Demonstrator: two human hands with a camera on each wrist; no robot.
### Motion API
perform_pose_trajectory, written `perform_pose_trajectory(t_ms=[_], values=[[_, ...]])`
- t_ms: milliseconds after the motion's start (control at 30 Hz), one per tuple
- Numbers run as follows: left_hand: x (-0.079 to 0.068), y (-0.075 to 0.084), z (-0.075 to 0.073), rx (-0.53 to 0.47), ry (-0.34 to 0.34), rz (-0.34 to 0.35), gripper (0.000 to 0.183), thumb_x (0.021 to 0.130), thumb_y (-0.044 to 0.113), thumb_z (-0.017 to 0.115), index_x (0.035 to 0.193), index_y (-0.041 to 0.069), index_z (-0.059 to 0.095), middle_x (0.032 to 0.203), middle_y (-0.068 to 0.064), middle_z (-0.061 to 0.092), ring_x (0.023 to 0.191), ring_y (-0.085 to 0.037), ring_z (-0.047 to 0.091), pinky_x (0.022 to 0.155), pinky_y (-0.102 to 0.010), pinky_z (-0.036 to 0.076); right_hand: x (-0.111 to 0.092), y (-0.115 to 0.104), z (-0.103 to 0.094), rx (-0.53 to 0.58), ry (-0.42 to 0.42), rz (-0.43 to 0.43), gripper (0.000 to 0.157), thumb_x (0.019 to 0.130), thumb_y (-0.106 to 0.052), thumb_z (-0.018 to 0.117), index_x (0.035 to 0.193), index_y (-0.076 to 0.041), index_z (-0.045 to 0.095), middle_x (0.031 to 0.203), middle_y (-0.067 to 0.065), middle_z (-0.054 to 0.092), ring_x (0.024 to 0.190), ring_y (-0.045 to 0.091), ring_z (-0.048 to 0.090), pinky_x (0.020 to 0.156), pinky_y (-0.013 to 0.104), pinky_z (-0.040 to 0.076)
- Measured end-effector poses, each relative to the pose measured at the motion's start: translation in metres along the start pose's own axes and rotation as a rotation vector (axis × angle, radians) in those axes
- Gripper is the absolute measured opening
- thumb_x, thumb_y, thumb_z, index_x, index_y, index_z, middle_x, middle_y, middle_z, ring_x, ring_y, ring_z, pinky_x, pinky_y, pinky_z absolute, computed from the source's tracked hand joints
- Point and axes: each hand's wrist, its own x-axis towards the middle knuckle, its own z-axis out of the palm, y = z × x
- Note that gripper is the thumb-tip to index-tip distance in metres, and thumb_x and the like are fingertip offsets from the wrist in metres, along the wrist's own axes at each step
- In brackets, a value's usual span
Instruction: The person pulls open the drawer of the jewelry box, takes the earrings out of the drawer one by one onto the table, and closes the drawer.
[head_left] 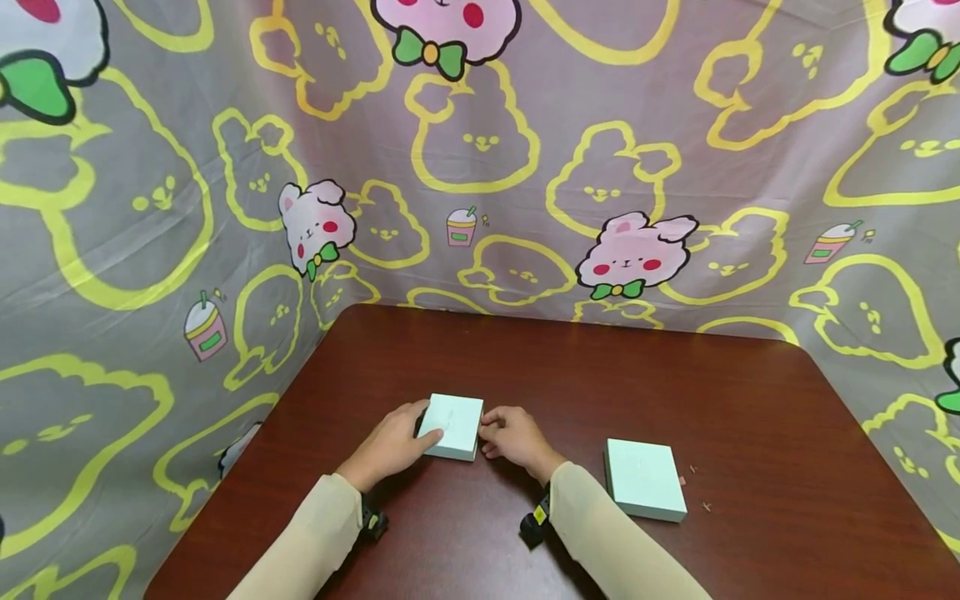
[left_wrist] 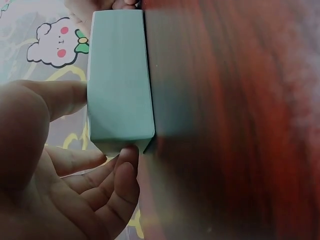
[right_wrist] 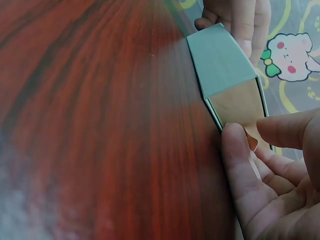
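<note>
My left fingers (left_wrist: 125,185) are gripping a closed box (head_left: 453,423), right fingers (right_wrist: 235,145) pinching its tab (right_wrist: 252,143); rightward, a second box (head_left: 643,477) is lying.

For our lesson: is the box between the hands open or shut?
The box looks shut: its tan end sits within the mint casing.
</note>
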Motion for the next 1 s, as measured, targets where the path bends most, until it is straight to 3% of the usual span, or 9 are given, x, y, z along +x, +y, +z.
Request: perform_pose_trajectory(t_ms=[367, 1000], values=[[-0.004, 0.004, 0.001, -0.009, -0.015, 0.016, 0.069, 0.092, 0.039, 0.067, 0.142, -0.003, 0.045, 0.139, -0.018, 0.050, 0.128, -0.031, 0.046, 0.102, -0.047, 0.038, -0.003, 0.000, -0.003, -0.038, 0.039, -0.011, 0.014, 0.090, 0.001, 0.065, 0.100, 0.010, 0.065, 0.082, 0.014, 0.066, 0.066, 0.025, 0.068, 0.060, 0.036, 0.056], [-0.016, 0.008, 0.005, 0.019, -0.043, 0.019, 0.072, 0.092, 0.043, 0.066, 0.145, 0.001, 0.043, 0.138, -0.018, 0.050, 0.125, -0.030, 0.049, 0.099, -0.047, 0.040, -0.017, 0.001, -0.004, -0.106, 0.032, -0.006, 0.011, 0.091, -0.003, 0.066, 0.097, 0.005, 0.066, 0.080, 0.011, 0.066, 0.064, 0.022, 0.066, 0.057, 0.034, 0.055]])
